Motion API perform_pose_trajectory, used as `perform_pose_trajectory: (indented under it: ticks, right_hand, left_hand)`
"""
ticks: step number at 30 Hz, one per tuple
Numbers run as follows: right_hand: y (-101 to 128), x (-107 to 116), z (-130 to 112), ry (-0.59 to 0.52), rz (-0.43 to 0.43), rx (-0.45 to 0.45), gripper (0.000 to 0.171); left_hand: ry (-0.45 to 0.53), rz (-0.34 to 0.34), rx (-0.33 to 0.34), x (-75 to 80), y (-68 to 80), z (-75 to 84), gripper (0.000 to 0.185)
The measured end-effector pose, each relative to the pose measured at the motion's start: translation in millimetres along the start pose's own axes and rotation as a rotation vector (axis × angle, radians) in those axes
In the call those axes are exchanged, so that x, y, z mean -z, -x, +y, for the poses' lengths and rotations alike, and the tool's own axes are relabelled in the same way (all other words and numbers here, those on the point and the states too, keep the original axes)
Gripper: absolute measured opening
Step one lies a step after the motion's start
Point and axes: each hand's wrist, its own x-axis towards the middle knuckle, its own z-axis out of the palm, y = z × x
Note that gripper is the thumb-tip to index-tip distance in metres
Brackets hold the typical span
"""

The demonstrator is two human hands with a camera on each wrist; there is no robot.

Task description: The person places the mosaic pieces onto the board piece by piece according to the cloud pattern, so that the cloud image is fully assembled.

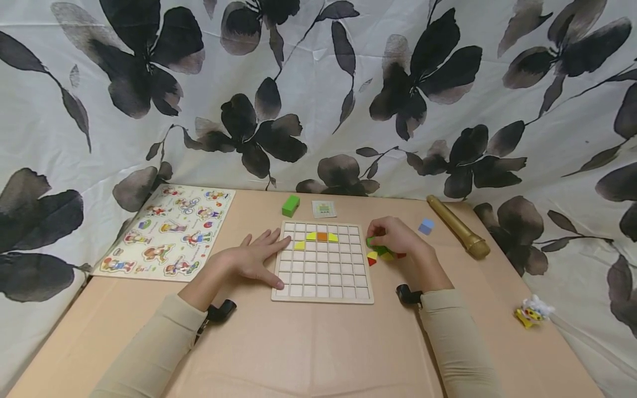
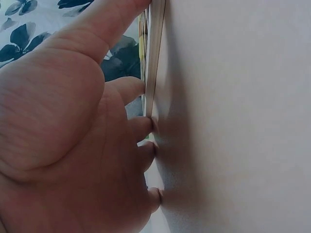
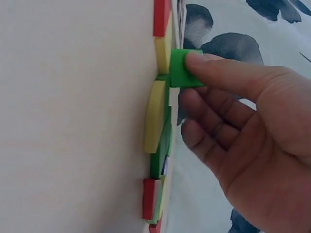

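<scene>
A wooden grid board lies flat on the table. Near its top sit an orange square with a yellow piece on either side, and another yellow piece lower left. My left hand is spread at the board's left edge, thumb and fingertips right at the rim. Just right of the board, my right hand pinches a green block between thumb and fingers. Beneath that hand lie several loose pieces, including a yellow block and a red block; the hand partly hides them in the head view.
A sticker-covered picture board lies at the left. Behind the grid are a green rectangular block and a small printed card. To the right are blue pieces, a gold microphone-shaped stick and a small toy figure.
</scene>
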Motion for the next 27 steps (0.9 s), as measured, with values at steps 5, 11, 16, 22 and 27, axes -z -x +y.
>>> perform_pose_trajectory:
  ticks: [5, 11, 16, 22, 27]
  right_hand:
    - [-1.0, 0.8, -4.6, -0.05, 0.099, 0.066, 0.014]
    - [-2.0, -1.8, -21.2, -0.131, 0.133, 0.126, 0.027]
    - [-5.5, -10.2, -39.2, -0.157, 0.1, 0.14, 0.032]
    - [-15.3, -23.1, -60.4, -0.171, 0.071, 0.161, 0.026]
    - [-32.0, -34.0, -78.7, -0.113, -0.003, 0.232, 0.022]
  left_hand:
    - [-0.002, 0.0, -0.001, 0.7, 0.7, 0.7, 0.12]
    - [-0.012, -0.002, -0.009, 0.6, -0.3, 0.0, 0.119]
    - [-0.012, -0.001, -0.016, 0.0, -1.0, 0.1, 0.119]
    - [0.0, -0.004, -0.011, -1.1, -0.8, 0.7, 0.119]
    - [0.003, 0.004, -0.008, -1.4, -0.4, -0.3, 0.119]
